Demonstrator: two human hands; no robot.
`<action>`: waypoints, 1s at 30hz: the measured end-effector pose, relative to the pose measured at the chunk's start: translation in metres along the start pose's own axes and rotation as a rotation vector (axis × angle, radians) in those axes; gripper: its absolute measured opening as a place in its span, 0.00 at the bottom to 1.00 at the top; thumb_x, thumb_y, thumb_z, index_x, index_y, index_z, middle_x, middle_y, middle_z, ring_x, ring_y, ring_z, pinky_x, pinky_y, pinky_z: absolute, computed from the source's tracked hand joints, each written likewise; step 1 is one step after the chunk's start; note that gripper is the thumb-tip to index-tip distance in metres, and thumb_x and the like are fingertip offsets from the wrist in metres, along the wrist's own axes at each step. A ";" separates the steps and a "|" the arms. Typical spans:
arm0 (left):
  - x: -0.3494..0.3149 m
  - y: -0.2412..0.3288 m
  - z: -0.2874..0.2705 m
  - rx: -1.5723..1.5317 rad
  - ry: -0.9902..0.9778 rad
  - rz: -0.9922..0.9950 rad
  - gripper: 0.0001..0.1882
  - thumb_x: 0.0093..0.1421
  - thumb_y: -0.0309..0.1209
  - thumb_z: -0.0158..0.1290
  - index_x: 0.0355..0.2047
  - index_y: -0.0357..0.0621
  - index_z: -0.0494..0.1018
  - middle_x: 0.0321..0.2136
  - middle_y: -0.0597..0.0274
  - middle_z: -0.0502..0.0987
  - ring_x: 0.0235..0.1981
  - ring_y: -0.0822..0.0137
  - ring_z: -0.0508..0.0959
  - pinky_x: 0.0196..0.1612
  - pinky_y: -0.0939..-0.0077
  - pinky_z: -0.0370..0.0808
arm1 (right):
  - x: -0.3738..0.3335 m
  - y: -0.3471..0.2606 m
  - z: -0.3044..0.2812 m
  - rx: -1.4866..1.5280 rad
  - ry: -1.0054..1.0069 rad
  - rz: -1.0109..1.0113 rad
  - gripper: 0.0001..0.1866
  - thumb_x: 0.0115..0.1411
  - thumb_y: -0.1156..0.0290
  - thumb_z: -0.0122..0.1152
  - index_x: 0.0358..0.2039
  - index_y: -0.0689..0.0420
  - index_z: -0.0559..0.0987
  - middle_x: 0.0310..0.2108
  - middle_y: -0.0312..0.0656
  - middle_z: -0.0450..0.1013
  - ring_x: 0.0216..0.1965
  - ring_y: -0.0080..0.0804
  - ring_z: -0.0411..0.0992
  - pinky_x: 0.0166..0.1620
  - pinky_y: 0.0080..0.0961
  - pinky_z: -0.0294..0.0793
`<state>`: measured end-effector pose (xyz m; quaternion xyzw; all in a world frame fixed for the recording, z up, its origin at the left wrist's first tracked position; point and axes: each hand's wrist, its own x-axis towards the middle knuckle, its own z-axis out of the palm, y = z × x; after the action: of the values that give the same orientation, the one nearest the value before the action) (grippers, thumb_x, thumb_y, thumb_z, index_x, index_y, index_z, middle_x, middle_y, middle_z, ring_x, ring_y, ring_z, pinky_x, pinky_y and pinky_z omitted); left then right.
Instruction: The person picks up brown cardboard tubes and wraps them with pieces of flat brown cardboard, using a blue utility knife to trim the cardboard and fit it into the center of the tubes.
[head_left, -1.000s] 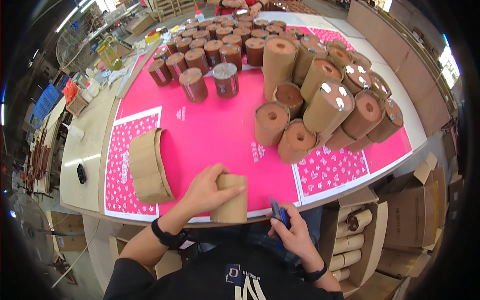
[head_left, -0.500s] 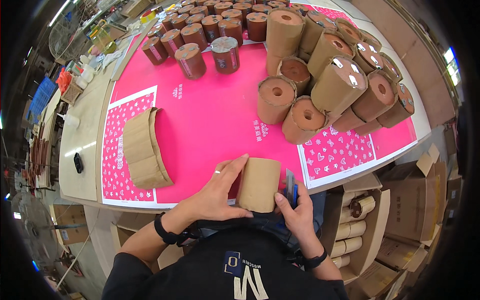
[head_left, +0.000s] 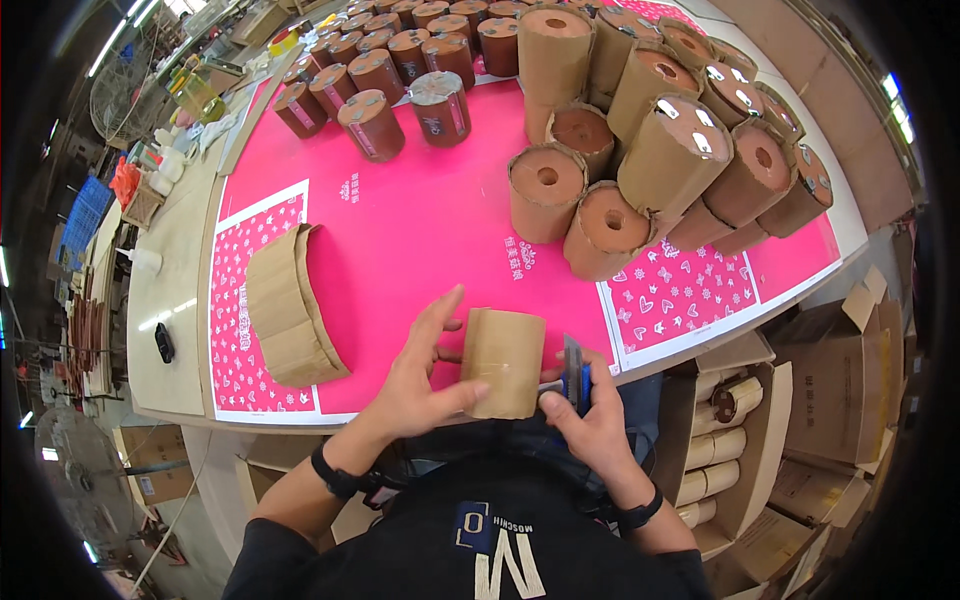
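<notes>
A short cylinder wrapped in brown paper (head_left: 505, 362) stands upright at the table's near edge, between my hands. My left hand (head_left: 425, 375) is open at its left side, fingers spread and thumb touching the paper. My right hand (head_left: 590, 415) is closed round a blue utility knife (head_left: 575, 378), its metal blade pointing up beside the cylinder's right side. Some right fingertips are hidden behind the knife and cylinder. To the left lies a curved stack of brown paper sheets (head_left: 290, 310).
Paper-wrapped cylinders (head_left: 548, 190) are piled at the right on the pink-covered table (head_left: 420, 220). Bare brown cylinders (head_left: 372, 125) stand in rows at the back. An open carton (head_left: 755, 460) of wrapped rolls sits below right. A small black object (head_left: 164, 342) lies on the left side table.
My left hand has loosened from the cylinder, its fingers lifting and spreading to the left. The wrapped cylinder looks turned a little. The knife remains in my right hand.
</notes>
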<state>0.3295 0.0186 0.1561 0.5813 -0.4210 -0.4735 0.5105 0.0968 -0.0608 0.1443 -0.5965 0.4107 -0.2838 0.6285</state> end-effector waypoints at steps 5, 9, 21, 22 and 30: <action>0.014 0.008 0.005 0.182 -0.088 -0.072 0.48 0.54 0.42 0.71 0.69 0.41 0.59 0.60 0.45 0.65 0.61 0.51 0.67 0.60 0.57 0.70 | 0.005 0.007 -0.006 -0.178 -0.018 -0.051 0.37 0.57 0.61 0.76 0.61 0.59 0.66 0.34 0.40 0.77 0.30 0.23 0.74 0.34 0.23 0.76; 0.012 0.034 0.019 0.648 0.068 0.186 0.38 0.55 0.43 0.70 0.62 0.41 0.69 0.53 0.46 0.67 0.54 0.52 0.69 0.54 0.58 0.71 | 0.006 0.011 0.002 0.299 -0.188 0.243 0.32 0.64 0.69 0.68 0.65 0.57 0.64 0.45 0.42 0.76 0.32 0.23 0.75 0.32 0.21 0.79; 0.027 0.050 0.004 0.881 0.007 -0.138 0.32 0.60 0.44 0.64 0.58 0.41 0.68 0.57 0.39 0.69 0.49 0.45 0.77 0.52 0.54 0.75 | -0.004 0.005 -0.007 -0.157 -0.117 -0.021 0.33 0.62 0.65 0.71 0.62 0.62 0.66 0.42 0.43 0.77 0.36 0.24 0.76 0.42 0.24 0.76; 0.024 0.058 0.001 0.881 0.002 -0.138 0.32 0.60 0.44 0.64 0.58 0.41 0.68 0.57 0.39 0.69 0.49 0.45 0.77 0.52 0.54 0.75 | -0.007 0.002 -0.007 -0.151 -0.122 0.030 0.34 0.62 0.64 0.71 0.62 0.61 0.66 0.42 0.44 0.78 0.37 0.25 0.76 0.41 0.24 0.76; 0.016 0.055 -0.012 1.154 -0.462 0.459 0.47 0.52 0.57 0.68 0.68 0.52 0.65 0.58 0.39 0.70 0.54 0.41 0.76 0.58 0.57 0.73 | -0.004 0.000 0.003 0.034 -0.163 0.061 0.33 0.62 0.67 0.70 0.63 0.59 0.66 0.43 0.46 0.80 0.44 0.30 0.79 0.49 0.27 0.76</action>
<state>0.3442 -0.0012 0.2093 0.5406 -0.8189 -0.1637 0.1015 0.0972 -0.0564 0.1451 -0.5941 0.3715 -0.2220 0.6780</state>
